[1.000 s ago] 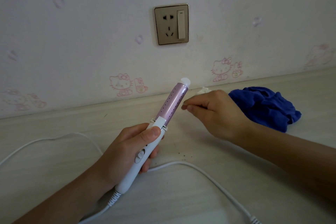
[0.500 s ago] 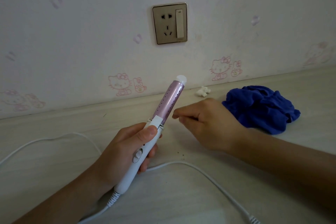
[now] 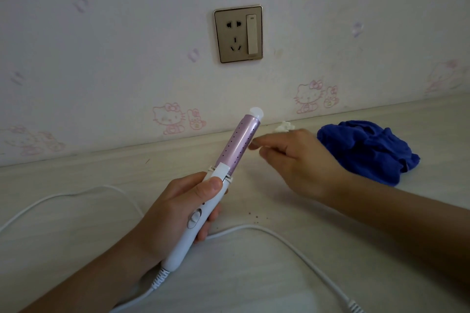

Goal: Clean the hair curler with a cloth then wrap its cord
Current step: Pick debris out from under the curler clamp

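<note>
My left hand (image 3: 175, 213) grips the white handle of the hair curler (image 3: 237, 143), thumb just below the clip, and holds it tilted up to the right. Its barrel is pink with small holes and ends in a white tip. My right hand (image 3: 302, 160) hovers just right of the barrel, fingers loosely extended toward it and slightly blurred, holding nothing that I can see. The blue cloth (image 3: 366, 150) lies crumpled on the surface behind my right wrist. The white cord (image 3: 292, 244) runs from the handle's base and loops loose across the surface to the left and right.
A wall socket with a switch (image 3: 238, 33) sits above the curler. A small white scrap (image 3: 283, 126) lies by the wall, next to my right hand. Dark specks (image 3: 256, 216) dot the pale wooden surface (image 3: 254, 282) under the curler.
My right hand moved down along the barrel, then back up toward its middle, and its fingers have loosened from a pinch. The curler has barely shifted in my left hand.
</note>
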### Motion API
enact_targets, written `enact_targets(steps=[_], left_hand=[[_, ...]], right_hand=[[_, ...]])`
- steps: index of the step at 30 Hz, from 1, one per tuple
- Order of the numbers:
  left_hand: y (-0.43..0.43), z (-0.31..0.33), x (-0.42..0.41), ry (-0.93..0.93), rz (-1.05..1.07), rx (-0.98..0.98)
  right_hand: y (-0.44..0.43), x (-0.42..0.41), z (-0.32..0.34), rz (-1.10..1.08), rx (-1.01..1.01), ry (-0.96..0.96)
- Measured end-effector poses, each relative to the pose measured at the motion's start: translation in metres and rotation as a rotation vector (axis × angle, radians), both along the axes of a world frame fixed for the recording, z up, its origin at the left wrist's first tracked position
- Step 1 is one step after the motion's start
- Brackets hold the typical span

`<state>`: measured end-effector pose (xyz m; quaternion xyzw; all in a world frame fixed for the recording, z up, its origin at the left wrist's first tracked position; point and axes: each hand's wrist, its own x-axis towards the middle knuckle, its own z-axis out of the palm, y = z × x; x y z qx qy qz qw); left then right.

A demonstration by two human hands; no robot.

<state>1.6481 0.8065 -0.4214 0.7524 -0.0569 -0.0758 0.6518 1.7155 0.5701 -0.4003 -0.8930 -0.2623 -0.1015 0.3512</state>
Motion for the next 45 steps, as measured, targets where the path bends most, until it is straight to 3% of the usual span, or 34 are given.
enact_targets(steps=[7,19,24,35,41,45], left_hand=[[0.000,0.000,0.000,-0.001,0.007,0.033],[-0.001,0.001,-0.001,-0.030,-0.019,0.018],[0.000,0.000,0.000,-0.033,-0.011,0.031],[0.003,-0.004,0.003,-0.007,-0.018,0.017],[0.007,-0.007,0.006,-0.010,-0.019,-0.049],[0.010,-0.005,0.010,0.041,-0.076,-0.128]], right_hand=[[-0.008,0.013,0.005,-0.110,0.039,0.023],[0.021,-0.028,0.002,0.175,-0.301,-0.011],[0.022,-0.029,0.001,0.191,-0.292,-0.009],[0.002,-0.002,-0.004,-0.093,0.008,-0.045],[-0.009,0.018,-0.012,-0.254,0.483,0.214],[0.005,0.003,-0.022,-0.169,0.580,0.237]])
